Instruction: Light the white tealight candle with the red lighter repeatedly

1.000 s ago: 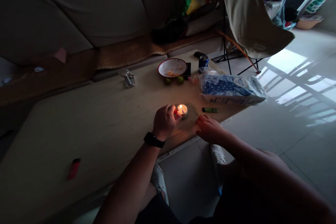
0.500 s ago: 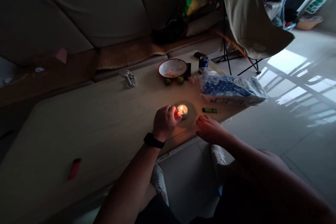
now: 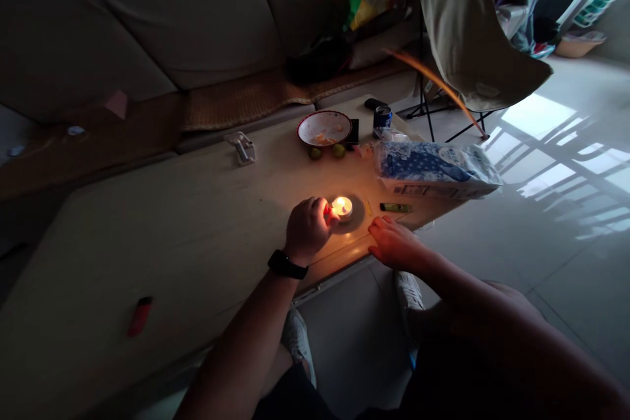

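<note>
Two bare hands are at the near edge of one table (image 3: 197,223). The left hand (image 3: 309,226), with one dark watch (image 3: 287,265) on its wrist, pinches one small lighter, mostly hidden by the fingers, its tip at one lit candle (image 3: 343,210) standing on the table. The right hand (image 3: 391,239) rests at the table's edge, fingers bunched; whether it grips anything, I cannot tell. Just beyond it lie one thin stick (image 3: 368,208) and one green lighter (image 3: 395,207). Farther out are one tissue pack (image 3: 438,164), two green fruits (image 3: 338,151) against one bowl (image 3: 308,128) holding orange pieces, and one blue can (image 3: 382,117). One red lighter (image 3: 140,317) lies well apart on the left. Two pale shoes (image 3: 298,341) show below, and one folding chair (image 3: 467,46) stands past the table.
</note>
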